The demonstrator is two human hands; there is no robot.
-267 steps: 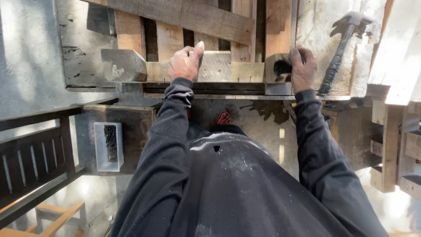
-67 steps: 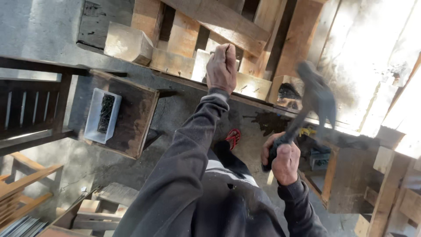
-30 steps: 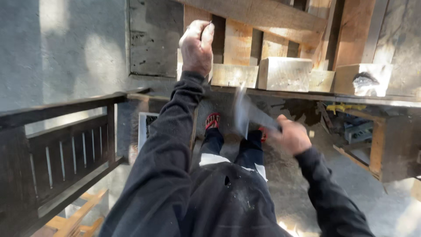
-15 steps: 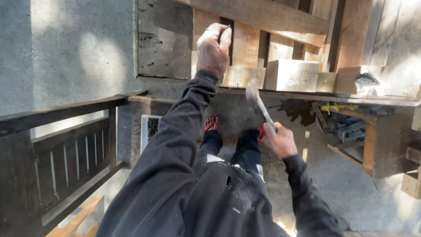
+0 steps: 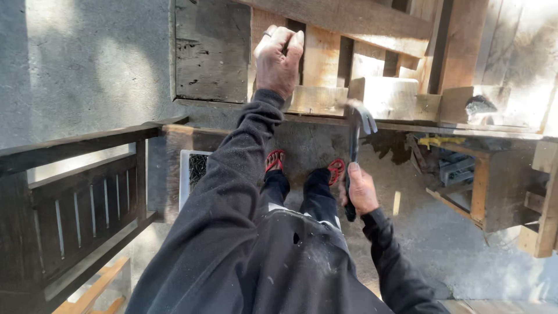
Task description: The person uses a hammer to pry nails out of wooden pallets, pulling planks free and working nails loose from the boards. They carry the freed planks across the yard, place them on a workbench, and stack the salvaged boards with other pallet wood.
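Observation:
My left hand reaches forward and presses on a pale wooden plank lying on the workbench, fingers curled; a ring is on one finger. My right hand is low beside my leg, shut on the dark handle of a claw hammer. The hammer points up, its head just under the bench's front edge. Whether the left hand pinches anything is hidden.
A dark weathered board lies left of the hand. A pale wooden block sits on the bench. A white tray of nails rests below. A dark slatted railing stands at left. My red sandals are on concrete.
The hammer has swung from the right side down in front of my legs and now points upright near the bench edge. The left hand stays on the plank.

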